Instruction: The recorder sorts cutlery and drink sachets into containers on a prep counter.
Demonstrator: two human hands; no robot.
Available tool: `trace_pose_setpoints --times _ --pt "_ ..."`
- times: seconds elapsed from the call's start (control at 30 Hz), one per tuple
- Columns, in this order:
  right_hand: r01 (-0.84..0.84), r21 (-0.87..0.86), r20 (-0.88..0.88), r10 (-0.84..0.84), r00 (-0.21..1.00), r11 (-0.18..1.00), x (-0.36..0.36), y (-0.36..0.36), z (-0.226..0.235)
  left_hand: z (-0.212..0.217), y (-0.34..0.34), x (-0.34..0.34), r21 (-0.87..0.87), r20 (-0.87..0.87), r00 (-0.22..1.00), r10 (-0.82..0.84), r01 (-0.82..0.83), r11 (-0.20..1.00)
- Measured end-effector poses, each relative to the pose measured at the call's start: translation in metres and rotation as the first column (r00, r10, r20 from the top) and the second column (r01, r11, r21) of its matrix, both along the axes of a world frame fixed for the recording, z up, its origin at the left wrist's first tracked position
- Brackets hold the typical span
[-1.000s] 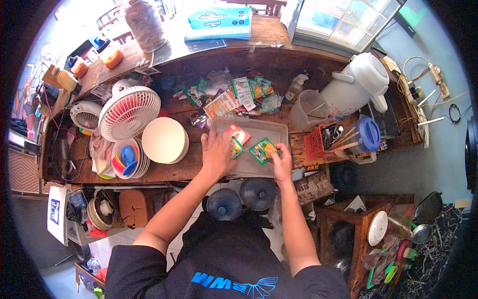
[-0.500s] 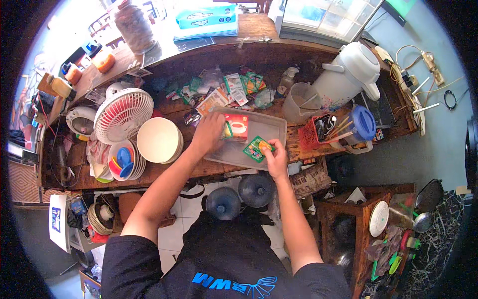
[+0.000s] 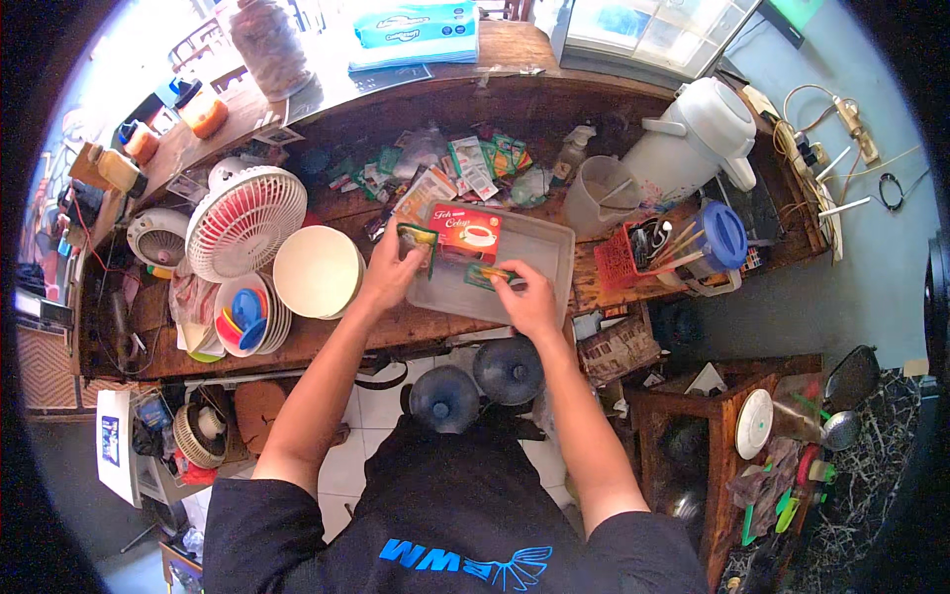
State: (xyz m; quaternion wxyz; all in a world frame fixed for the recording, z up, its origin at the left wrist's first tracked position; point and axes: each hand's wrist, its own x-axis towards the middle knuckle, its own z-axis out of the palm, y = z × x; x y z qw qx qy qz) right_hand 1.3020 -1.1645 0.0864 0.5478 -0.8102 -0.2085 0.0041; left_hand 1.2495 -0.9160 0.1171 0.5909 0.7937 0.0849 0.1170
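Observation:
A shallow clear plastic tray (image 3: 539, 259) lies on the wooden counter in front of me. A red sachet box (image 3: 465, 235) sits at its far left corner. My left hand (image 3: 392, 272) is at the tray's left edge and pinches a green sachet (image 3: 416, 238) beside the red box. My right hand (image 3: 526, 297) rests in the tray's near part, fingers closed on a small green and orange sachet (image 3: 490, 274). More loose sachets (image 3: 465, 168) are scattered on the counter behind the tray.
A white table fan (image 3: 244, 220), a white bowl (image 3: 317, 271) and stacked coloured plates (image 3: 242, 315) stand to the left. A clear jug (image 3: 604, 193), a white thermos (image 3: 693, 139), a red basket (image 3: 633, 259) and a blue-lidded jar (image 3: 720, 238) stand on the right. Two water bottles (image 3: 475, 381) sit below the counter.
The red box has gone from under my left hand to the tray's far left corner. My left hand now grips a green sachet. My right hand stays over the tray with its sachet.

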Motion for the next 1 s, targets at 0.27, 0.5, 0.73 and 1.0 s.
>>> trace_pose_setpoints --times 0.27,0.5,0.73,1.0 --pt "-0.064 -0.046 0.014 0.065 0.998 0.997 -0.004 0.049 -0.008 -0.015 0.009 -0.014 0.032 0.033 0.995 -0.090 0.089 0.996" --pt "-0.017 -0.078 -0.205 0.001 0.979 0.997 0.004 0.047 -0.022 -0.011 0.009 -0.012 0.374 -0.048 0.987 -0.156 0.162 0.913" --pt "-0.012 0.121 -0.207 0.037 0.978 0.993 0.003 0.061 -0.027 -0.003 0.006 -0.008 0.782 0.053 0.973 -0.225 0.100 0.616" --pt "0.040 0.055 -0.031 -0.038 0.999 0.998 -0.009 0.067 -0.023 -0.004 -0.009 -0.002 0.745 0.139 0.990 0.030 -0.124 0.656"
